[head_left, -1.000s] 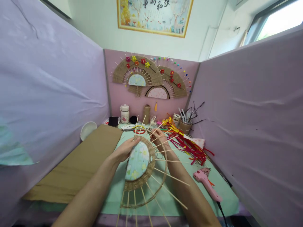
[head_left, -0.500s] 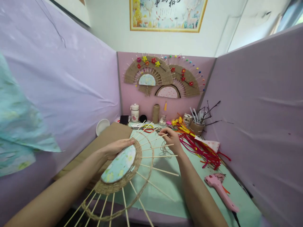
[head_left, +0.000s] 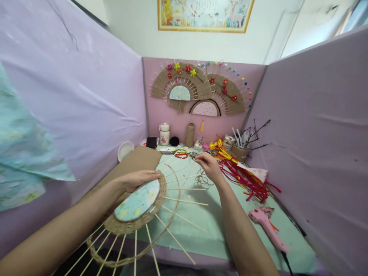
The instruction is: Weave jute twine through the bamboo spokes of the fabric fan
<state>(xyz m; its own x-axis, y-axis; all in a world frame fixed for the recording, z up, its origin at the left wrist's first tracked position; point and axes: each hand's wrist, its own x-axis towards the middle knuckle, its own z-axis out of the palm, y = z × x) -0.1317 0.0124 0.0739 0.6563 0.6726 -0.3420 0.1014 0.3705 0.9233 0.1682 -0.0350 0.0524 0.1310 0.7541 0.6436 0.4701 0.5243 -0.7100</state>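
My left hand [head_left: 140, 179] grips the upper edge of a half-round fan frame [head_left: 163, 188], thumb and fingers closed over its woven rim. The frame has a pale blue floral cloth centre [head_left: 138, 203] and a band of woven twine. Thin wooden sticks [head_left: 185, 221] fan out from the band, and a looser ring of twine [head_left: 171, 218] runs through them. To the right of the frame, my right hand [head_left: 209, 165] is raised with thumb and fingers pinched on twine; the strand between them is barely visible. Below it, loose loops of twine [head_left: 202, 181] lie on the table.
A pink glue gun [head_left: 268, 228] lies at the right. Red and yellow pipe cleaners [head_left: 250, 180] are heaped behind it. Scissors [head_left: 180, 153], a twine spool [head_left: 190, 135] and a white jar [head_left: 164, 134] sit at the back. Brown cardboard [head_left: 135, 161] lies left.
The fan frame and my left hand have shifted slightly left and down. My right hand has come away from the stick tips, widening the gap to the frame.
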